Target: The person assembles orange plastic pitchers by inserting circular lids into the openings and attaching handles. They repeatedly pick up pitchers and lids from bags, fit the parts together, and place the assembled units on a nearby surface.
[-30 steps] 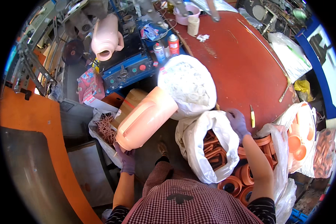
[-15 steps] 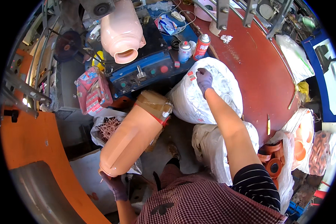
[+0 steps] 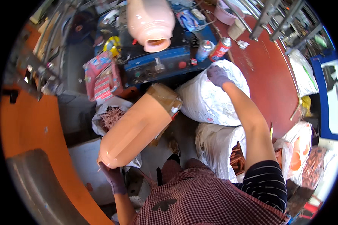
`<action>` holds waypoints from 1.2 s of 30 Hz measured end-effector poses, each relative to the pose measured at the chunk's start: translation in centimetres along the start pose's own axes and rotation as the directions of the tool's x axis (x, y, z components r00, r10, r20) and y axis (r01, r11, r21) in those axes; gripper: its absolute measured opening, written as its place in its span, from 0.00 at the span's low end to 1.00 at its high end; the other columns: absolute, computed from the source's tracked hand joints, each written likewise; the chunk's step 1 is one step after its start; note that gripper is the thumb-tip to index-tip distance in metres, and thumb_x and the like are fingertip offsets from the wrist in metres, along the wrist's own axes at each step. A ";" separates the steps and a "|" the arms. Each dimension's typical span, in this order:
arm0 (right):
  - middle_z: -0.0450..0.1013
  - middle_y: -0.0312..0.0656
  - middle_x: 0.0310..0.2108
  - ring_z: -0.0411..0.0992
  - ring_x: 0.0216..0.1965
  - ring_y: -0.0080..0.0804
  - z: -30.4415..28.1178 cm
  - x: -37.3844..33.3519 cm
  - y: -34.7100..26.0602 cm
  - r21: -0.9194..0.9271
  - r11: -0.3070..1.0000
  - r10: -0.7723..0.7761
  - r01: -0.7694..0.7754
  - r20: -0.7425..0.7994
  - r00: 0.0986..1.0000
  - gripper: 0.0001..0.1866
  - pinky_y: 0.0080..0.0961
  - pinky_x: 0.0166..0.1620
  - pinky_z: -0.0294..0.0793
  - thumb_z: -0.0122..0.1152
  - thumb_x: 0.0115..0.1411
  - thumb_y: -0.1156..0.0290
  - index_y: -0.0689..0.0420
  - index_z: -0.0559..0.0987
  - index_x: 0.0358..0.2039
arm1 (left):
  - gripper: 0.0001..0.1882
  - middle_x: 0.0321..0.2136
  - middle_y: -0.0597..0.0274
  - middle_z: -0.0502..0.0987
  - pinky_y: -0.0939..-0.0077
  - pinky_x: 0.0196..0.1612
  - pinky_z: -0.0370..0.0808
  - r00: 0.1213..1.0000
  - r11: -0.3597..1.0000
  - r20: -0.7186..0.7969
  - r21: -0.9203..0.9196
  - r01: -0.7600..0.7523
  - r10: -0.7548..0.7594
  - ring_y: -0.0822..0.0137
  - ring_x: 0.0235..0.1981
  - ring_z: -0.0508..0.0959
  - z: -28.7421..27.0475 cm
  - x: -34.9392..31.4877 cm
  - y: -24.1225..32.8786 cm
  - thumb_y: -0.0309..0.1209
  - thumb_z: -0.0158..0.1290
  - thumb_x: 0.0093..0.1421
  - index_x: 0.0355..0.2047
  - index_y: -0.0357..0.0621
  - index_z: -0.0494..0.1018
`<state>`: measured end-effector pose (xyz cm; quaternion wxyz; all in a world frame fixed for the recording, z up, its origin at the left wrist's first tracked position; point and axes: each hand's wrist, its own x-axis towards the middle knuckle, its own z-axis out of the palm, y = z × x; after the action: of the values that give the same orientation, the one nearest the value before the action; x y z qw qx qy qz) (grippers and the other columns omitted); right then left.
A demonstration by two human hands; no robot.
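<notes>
Peach plastic jug shell (image 3: pixel 135 131) is held aslant before the wearer, its narrow end in the gloved left hand (image 3: pixel 114 178), fingers wrapped around it. Its wide end overlaps a cardboard box (image 3: pixel 163 95); contact cannot be confirmed. The gloved right hand (image 3: pixel 218 76) is at the mouth of a white sack (image 3: pixel 199 99); whether it grips anything cannot be told.

The sack stands against the left edge of the red surface (image 3: pixel 268 90). At the surface's far left corner is a pink basin (image 3: pixel 226 15); beyond its near right corner, a clear bag of orange cups (image 3: pixel 300 144).

Room: a blue control unit (image 3: pixel 142 73) faces the wearer, a pale pink jug shell (image 3: pixel 151 22) above it. Two spray cans (image 3: pixel 221 48) stand near the surface's left edge. An orange panel (image 3: pixel 33 127) borders the left side.
</notes>
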<state>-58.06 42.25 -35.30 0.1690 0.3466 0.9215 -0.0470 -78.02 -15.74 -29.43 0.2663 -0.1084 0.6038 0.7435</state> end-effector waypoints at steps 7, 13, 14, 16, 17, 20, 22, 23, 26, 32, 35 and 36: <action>0.75 0.36 0.30 0.70 0.30 0.21 -8.4 -13.4 -9.3 0.967 0.208 -0.055 0.146 -0.138 0.989 0.08 0.20 0.36 0.71 0.62 0.60 0.72 0.60 0.78 0.38 | 0.30 0.56 0.61 0.70 0.58 0.52 0.74 0.990 0.991 -0.060 -0.029 -0.131 0.129 0.61 0.56 0.72 1.1 -2.1 0.7 0.59 0.38 0.66 0.59 0.54 0.64; 0.75 0.34 0.27 0.71 0.26 0.17 -12.1 -17.6 -16.2 0.991 -0.128 -0.176 0.025 -0.048 0.983 0.10 0.15 0.29 0.68 0.64 0.58 0.70 0.62 0.78 0.38 | 0.30 0.55 0.60 0.71 0.62 0.51 0.75 0.986 0.987 -0.048 -0.014 -0.162 0.161 0.61 0.54 0.74 1.7 -6.1 1.4 0.58 0.38 0.67 0.59 0.52 0.63; 0.75 0.34 0.27 0.71 0.26 0.17 -12.2 -17.5 -16.6 0.994 -0.106 -0.177 0.007 -0.026 0.984 0.10 0.15 0.29 0.68 0.65 0.58 0.70 0.62 0.79 0.37 | 0.30 0.55 0.60 0.71 0.62 0.51 0.75 0.983 0.984 -0.051 -0.022 -0.177 0.176 0.61 0.54 0.74 2.2 -7.0 1.7 0.58 0.38 0.66 0.59 0.52 0.63; 0.75 0.35 0.26 0.71 0.24 0.18 -12.1 -17.9 -17.1 0.997 -0.074 -0.177 -0.015 0.001 0.984 0.10 0.16 0.27 0.68 0.65 0.57 0.70 0.62 0.79 0.36 | 0.31 0.55 0.60 0.71 0.62 0.51 0.75 0.978 0.979 -0.060 -0.029 -0.201 0.199 0.61 0.55 0.74 2.7 -8.7 2.0 0.58 0.39 0.66 0.60 0.52 0.63; 0.75 0.35 0.26 0.71 0.24 0.18 -12.1 -18.2 -17.2 0.998 -0.062 -0.177 -0.014 0.002 0.984 0.10 0.16 0.27 0.68 0.66 0.57 0.70 0.63 0.79 0.35 | 0.31 0.55 0.60 0.71 0.61 0.52 0.74 0.978 0.980 -0.075 -0.022 -0.197 0.195 0.61 0.55 0.73 2.3 -9.3 2.0 0.58 0.39 0.66 0.60 0.52 0.63; 0.75 0.36 0.25 0.71 0.23 0.18 -12.0 -19.2 -17.3 0.998 -0.064 -0.178 0.008 -0.019 0.984 0.10 0.16 0.26 0.68 0.66 0.56 0.71 0.63 0.80 0.34 | 0.32 0.56 0.60 0.70 0.60 0.54 0.73 0.978 0.982 -0.103 -0.028 -0.186 0.182 0.61 0.57 0.72 1.6 -10.9 1.7 0.58 0.39 0.66 0.61 0.51 0.62; 0.75 0.35 0.26 0.71 0.24 0.17 -11.8 -19.9 -17.3 0.998 -0.061 -0.190 0.011 -0.023 0.982 0.10 0.15 0.26 0.68 0.66 0.57 0.70 0.63 0.79 0.35 | 0.32 0.57 0.59 0.69 0.60 0.55 0.72 0.977 0.980 -0.105 -0.055 -0.190 0.183 0.61 0.58 0.71 1.7 -12.3 1.7 0.57 0.40 0.66 0.61 0.50 0.62; 0.74 0.34 0.26 0.71 0.24 0.17 -11.8 -20.2 -17.3 0.999 -0.050 -0.199 0.005 -0.015 0.980 0.10 0.14 0.27 0.67 0.65 0.57 0.70 0.62 0.79 0.36 | 0.32 0.57 0.59 0.69 0.60 0.55 0.72 0.974 0.977 -0.099 -0.055 -0.208 0.202 0.61 0.58 0.71 1.6 -12.7 1.5 0.57 0.40 0.66 0.61 0.50 0.62; 0.74 0.34 0.27 0.71 0.25 0.16 -11.6 -20.9 -17.4 1.000 -0.030 -0.219 -0.008 0.001 0.976 0.11 0.14 0.27 0.67 0.65 0.58 0.69 0.60 0.79 0.38 | 0.32 0.58 0.58 0.69 0.60 0.56 0.71 0.965 0.966 -0.091 -0.060 -0.251 0.245 0.59 0.58 0.71 0.8 -13.7 0.8 0.56 0.41 0.66 0.61 0.47 0.62; 0.76 0.37 0.25 0.71 0.23 0.19 -11.1 -21.6 -17.7 0.997 -0.070 -0.202 0.021 -0.035 0.979 0.11 0.17 0.27 0.69 0.67 0.55 0.70 0.65 0.81 0.36 | 0.32 0.58 0.55 0.69 0.61 0.58 0.70 0.949 0.952 -0.104 -0.044 -0.303 0.297 0.59 0.58 0.71 -0.5 -15.0 0.6 0.55 0.40 0.67 0.61 0.43 0.62; 0.76 0.37 0.26 0.71 0.23 0.20 -11.0 -21.9 -17.8 0.997 -0.074 -0.206 0.029 -0.044 0.978 0.12 0.18 0.27 0.70 0.67 0.55 0.70 0.65 0.81 0.36 | 0.32 0.56 0.55 0.71 0.63 0.58 0.70 0.955 0.959 -0.125 -0.052 -0.278 0.270 0.59 0.57 0.72 -0.7 -15.8 0.8 0.54 0.40 0.68 0.59 0.41 0.64; 0.76 0.37 0.26 0.71 0.23 0.20 -11.0 -21.9 -17.8 0.997 -0.075 -0.205 0.031 -0.046 0.978 0.12 0.18 0.28 0.70 0.67 0.55 0.70 0.65 0.81 0.36 | 0.32 0.55 0.55 0.71 0.64 0.58 0.70 0.954 0.960 -0.133 -0.054 -0.276 0.267 0.60 0.56 0.73 -0.7 -16.0 0.9 0.54 0.40 0.68 0.59 0.40 0.65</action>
<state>-57.42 17.37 -17.97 -0.0868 0.2749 0.6101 -0.7380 -65.28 -20.72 -21.13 0.1193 -0.0801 0.6010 0.7862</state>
